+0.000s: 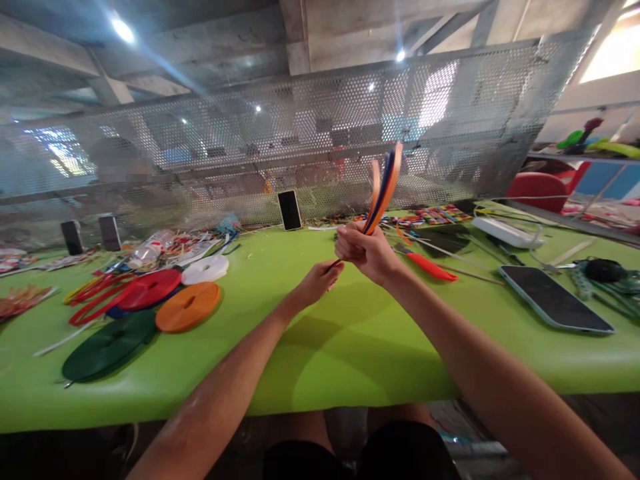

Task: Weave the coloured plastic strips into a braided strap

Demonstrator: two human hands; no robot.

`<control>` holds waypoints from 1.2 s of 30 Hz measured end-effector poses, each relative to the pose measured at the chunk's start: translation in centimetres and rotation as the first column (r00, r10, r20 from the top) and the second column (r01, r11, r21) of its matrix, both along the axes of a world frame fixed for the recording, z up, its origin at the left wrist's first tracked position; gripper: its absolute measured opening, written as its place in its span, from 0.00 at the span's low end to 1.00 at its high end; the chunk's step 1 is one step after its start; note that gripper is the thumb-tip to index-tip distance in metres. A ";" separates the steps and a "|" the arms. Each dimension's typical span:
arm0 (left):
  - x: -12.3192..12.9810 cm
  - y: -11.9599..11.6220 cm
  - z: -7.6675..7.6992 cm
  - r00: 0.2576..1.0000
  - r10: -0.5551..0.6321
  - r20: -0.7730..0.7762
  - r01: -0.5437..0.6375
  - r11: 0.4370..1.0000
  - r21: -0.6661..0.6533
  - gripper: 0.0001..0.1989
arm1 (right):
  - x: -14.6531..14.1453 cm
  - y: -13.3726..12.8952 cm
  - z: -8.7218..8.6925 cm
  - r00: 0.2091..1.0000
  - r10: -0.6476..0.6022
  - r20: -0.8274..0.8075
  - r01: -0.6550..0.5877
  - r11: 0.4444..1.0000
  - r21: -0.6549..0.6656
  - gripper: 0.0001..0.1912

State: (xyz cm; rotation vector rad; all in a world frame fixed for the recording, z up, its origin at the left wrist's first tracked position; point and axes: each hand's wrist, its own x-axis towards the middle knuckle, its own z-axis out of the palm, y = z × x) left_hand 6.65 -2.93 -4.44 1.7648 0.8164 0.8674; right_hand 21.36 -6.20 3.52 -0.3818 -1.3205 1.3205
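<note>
My right hand [367,252] is closed around a bundle of orange and dark blue plastic strips [383,193], whose loose ends curve upward above the fist. Just below and to its left, my left hand [320,280] is closed in a pinch. A thin dark strip [334,265] shows between its fingers; whether it belongs to the same bundle is hidden. Both hands are held over the green table [345,373]. To the left lie flat coils of strip: an orange coil [203,308], a red coil [155,288], a green coil [110,343] and a white coil [205,269].
Red-handled pliers [433,265] lie right of my hands, with a phone [555,300] and a white power strip [510,231] beyond. Another phone [290,210] leans upright against the perforated metal screen [240,160]. A plastic bottle [150,249] and scraps lie at the left.
</note>
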 end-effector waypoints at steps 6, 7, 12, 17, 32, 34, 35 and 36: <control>1.4 -0.5 -0.9 0.997 0.074 -0.002 -0.074 0.990 -0.116 0.29 | -1.5 1.0 -2.1 0.996 -0.070 0.060 0.074 0.995 -0.063 0.31; 1.4 -0.5 -1.0 0.996 0.084 -0.009 -0.084 0.990 -0.115 0.30 | -1.7 1.1 -2.5 0.995 -0.068 0.069 0.073 0.994 -0.075 0.31; 0.9 -0.4 -1.0 0.997 0.074 -0.002 -0.073 0.992 -0.104 0.29 | -1.8 1.0 -2.0 0.999 -0.044 0.031 0.047 0.996 -0.076 0.32; 0.7 -0.3 -1.2 1.000 0.012 -0.012 -0.013 0.996 -0.093 0.28 | -1.6 0.8 -1.6 0.995 -0.081 0.066 0.080 0.997 0.011 0.31; 1.3 0.4 -2.1 0.992 0.023 0.128 -0.007 0.993 -0.119 0.23 | -2.6 1.2 -3.5 0.969 -0.109 0.223 0.101 0.994 0.046 0.30; 1.5 0.3 -2.0 0.990 0.038 0.137 -0.019 0.990 -0.137 0.23 | -2.8 1.3 -3.7 0.971 -0.106 0.216 0.107 0.994 0.008 0.30; 1.5 0.3 -2.0 0.990 0.040 0.138 -0.020 0.989 -0.145 0.23 | -2.8 1.4 -3.8 0.972 -0.106 0.209 0.110 0.994 -0.006 0.29; 1.5 0.2 -1.9 0.989 0.041 0.140 -0.019 0.988 -0.151 0.23 | -2.8 1.4 -3.8 0.973 -0.107 0.204 0.112 0.994 -0.014 0.29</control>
